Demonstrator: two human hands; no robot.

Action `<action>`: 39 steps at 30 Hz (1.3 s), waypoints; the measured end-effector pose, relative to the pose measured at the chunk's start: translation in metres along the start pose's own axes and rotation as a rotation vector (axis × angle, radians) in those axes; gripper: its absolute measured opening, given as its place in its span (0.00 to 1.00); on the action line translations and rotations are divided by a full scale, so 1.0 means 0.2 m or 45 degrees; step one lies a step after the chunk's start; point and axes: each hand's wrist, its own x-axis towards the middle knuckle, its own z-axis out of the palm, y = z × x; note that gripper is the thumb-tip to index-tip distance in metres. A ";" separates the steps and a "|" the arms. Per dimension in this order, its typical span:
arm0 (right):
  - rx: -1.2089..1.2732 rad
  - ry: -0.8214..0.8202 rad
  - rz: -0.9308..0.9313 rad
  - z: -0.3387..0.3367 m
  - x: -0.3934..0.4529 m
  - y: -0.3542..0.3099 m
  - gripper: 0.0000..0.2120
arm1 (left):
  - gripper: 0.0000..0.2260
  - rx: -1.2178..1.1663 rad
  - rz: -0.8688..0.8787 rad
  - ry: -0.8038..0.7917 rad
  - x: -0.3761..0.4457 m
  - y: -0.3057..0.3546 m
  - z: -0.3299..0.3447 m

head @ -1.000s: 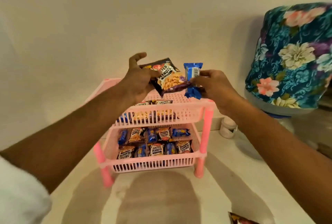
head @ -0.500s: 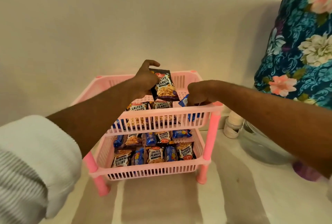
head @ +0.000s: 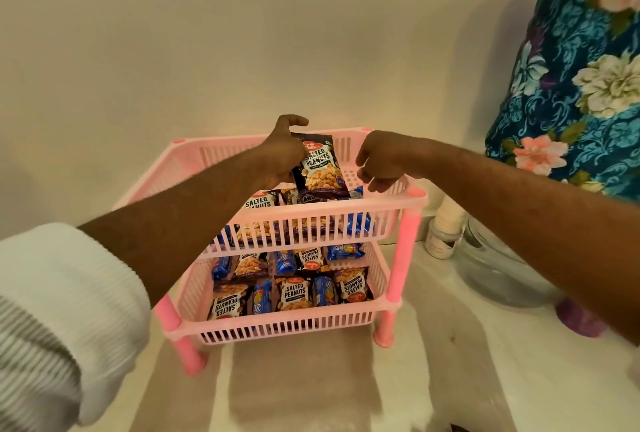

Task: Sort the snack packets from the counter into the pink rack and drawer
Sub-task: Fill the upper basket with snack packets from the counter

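The left hand [head: 282, 151] pinches a dark salted-peanut packet [head: 320, 166] upright over the pink rack [head: 408, 204] at centre frame. The right hand [head: 379, 165], loosely curled, holds nothing visible. Both tiers already hold glossy peanut and blue packets; sorting looks nearly done.

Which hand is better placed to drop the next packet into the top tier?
Left. The left hand holds a salted peanuts packet upright over the top tier. The right hand looks curled and empty beside it.
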 end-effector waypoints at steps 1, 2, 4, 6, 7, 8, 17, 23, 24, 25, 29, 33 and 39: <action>0.039 0.043 -0.024 -0.01 -0.01 0.00 0.14 | 0.26 -0.023 0.011 0.018 0.00 0.01 0.00; 0.046 0.074 -0.052 -0.02 -0.01 0.01 0.15 | 0.26 -0.046 0.022 0.043 0.01 0.01 0.00; 0.059 0.129 -0.105 -0.01 -0.01 0.02 0.14 | 0.27 -0.091 0.040 0.091 0.01 0.03 0.00; 0.178 0.198 -0.149 -0.01 0.00 0.01 0.12 | 0.28 -0.165 0.061 0.109 0.02 0.05 0.01; 0.303 0.206 -0.145 -0.01 0.01 0.00 0.14 | 0.29 -0.229 0.073 0.117 0.02 0.07 0.01; 0.457 0.180 -0.117 -0.01 0.01 -0.01 0.16 | 0.28 -0.308 0.083 0.131 0.03 0.08 0.02; 1.069 0.087 0.041 -0.03 0.10 -0.01 0.09 | 0.18 -0.546 -0.118 0.196 0.08 0.07 0.06; 0.677 0.308 0.014 -0.02 0.23 0.00 0.07 | 0.12 0.114 -0.148 0.055 0.13 -0.01 0.00; 0.556 0.361 -0.005 -0.02 0.26 -0.01 0.08 | 0.12 0.268 -0.139 0.010 0.14 -0.01 0.00; 0.376 0.407 -0.036 -0.02 0.29 0.00 0.09 | 0.12 0.398 -0.153 -0.042 0.14 -0.01 -0.01; -0.507 0.557 -0.251 0.01 0.37 0.05 0.17 | 0.14 0.813 -0.305 -0.182 0.15 0.00 -0.02; -0.665 0.502 -0.352 0.07 0.42 0.04 0.13 | 0.14 1.160 -0.108 -0.123 0.18 -0.03 -0.01; -0.980 -0.024 -0.439 0.12 0.43 0.03 0.21 | 0.24 1.447 0.003 -0.450 0.22 -0.07 0.03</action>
